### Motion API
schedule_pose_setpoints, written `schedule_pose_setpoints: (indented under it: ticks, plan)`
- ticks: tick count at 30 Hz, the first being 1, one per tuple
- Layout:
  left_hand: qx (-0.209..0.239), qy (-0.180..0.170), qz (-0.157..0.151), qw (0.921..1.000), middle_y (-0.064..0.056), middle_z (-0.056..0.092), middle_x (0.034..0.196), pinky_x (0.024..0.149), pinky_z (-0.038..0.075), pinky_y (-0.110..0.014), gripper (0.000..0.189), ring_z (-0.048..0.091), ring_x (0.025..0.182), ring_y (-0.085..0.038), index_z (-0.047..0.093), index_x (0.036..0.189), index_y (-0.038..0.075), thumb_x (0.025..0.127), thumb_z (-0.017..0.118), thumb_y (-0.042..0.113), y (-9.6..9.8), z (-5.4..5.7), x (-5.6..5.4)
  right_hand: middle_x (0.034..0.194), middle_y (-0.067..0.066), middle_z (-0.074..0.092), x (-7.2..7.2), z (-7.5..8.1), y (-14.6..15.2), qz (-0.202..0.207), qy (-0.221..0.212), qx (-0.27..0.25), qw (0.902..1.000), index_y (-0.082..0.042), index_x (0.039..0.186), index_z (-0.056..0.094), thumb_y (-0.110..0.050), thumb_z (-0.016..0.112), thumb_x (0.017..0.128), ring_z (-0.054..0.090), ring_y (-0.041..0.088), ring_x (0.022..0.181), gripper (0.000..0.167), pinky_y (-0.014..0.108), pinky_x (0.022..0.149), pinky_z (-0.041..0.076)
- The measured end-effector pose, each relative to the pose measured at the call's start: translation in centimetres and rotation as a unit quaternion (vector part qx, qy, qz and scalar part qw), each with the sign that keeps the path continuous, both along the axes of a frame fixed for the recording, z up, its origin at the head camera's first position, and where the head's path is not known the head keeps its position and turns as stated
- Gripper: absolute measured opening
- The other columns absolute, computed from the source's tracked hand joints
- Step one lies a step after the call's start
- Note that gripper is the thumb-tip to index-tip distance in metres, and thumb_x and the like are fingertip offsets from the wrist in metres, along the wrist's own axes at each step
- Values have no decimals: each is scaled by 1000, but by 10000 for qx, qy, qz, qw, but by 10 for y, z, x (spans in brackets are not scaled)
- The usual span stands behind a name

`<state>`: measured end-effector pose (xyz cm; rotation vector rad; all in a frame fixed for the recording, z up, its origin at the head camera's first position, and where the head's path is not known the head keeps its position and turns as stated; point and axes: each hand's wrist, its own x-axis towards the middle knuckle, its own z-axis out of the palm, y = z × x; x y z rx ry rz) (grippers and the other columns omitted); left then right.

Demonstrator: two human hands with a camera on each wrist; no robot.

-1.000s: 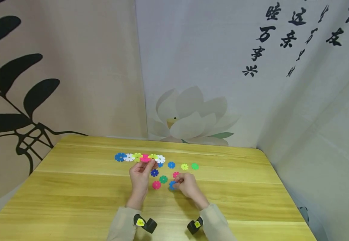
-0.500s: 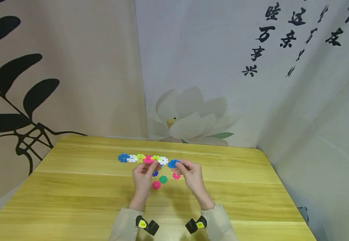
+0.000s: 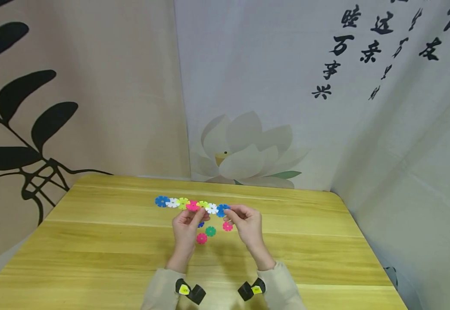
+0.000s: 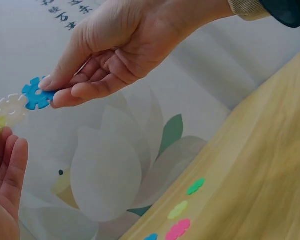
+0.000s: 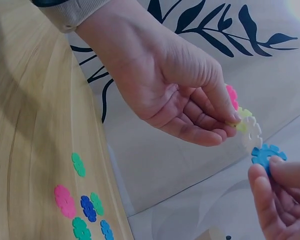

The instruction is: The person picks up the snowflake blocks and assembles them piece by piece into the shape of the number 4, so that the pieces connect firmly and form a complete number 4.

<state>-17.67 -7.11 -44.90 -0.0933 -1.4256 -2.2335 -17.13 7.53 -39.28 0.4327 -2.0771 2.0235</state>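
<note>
A row of notched plastic discs, linked edge to edge, is held above the table. From the left it runs blue [image 3: 161,201], white, yellow-green, pink [image 3: 192,205], yellow-green and white [image 3: 211,209]. My left hand [image 3: 185,232] pinches the second yellow-green disc [image 5: 244,112] between thumb and fingers. In my right hand [image 3: 249,228], thumb and forefinger grip a blue disc [image 4: 32,95] by its outer side. That disc's near edge meets the white end disc [image 5: 252,134] in both wrist views.
Loose discs lie on the wooden table [image 3: 306,245] below the hands: pink [image 3: 201,238], green [image 3: 210,231], dark blue and another pink [image 3: 227,226]. The left wrist view also shows a bright green disc [image 4: 196,186] and a yellow one [image 4: 178,210]. Printed cloth backs the table.
My right hand lifted the blue disc from the table, then moved it left against the white end of the row. My left hand shifted slightly right with the row.
</note>
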Motion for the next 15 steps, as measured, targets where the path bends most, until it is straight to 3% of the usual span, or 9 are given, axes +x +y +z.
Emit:
schedule_pose_setpoints:
  ticks: [5, 11, 15]
  plan:
    - [105, 4, -96, 9999, 4, 68, 68, 62, 58, -24, 10, 65, 59, -8, 60, 76, -12, 86, 60, -9, 4, 1, 2, 75, 29, 65, 0, -2, 0, -14, 119, 119, 9999, 16, 88, 65, 9, 64, 82, 66, 20, 59, 9, 35, 56, 58]
    - [288, -14, -285, 9992, 3, 68, 67, 62, 58, -23, 24, 65, 60, -8, 63, 72, 10, 87, 58, -8, 10, 4, 4, 71, 26, 65, 3, -1, -2, -191, 708, 444, 9963, 16, 86, 65, 11, 64, 82, 64, 35, 57, 7, 42, 52, 57]
    - [280, -78, -225, 9993, 3, 68, 68, 63, 58, -23, 21, 65, 61, -8, 62, 73, 6, 87, 58, -8, 10, 5, 4, 72, 30, 64, 3, -2, -3, -105, 733, 281, 9969, 19, 87, 63, 12, 64, 82, 63, 37, 56, 9, 41, 52, 57]
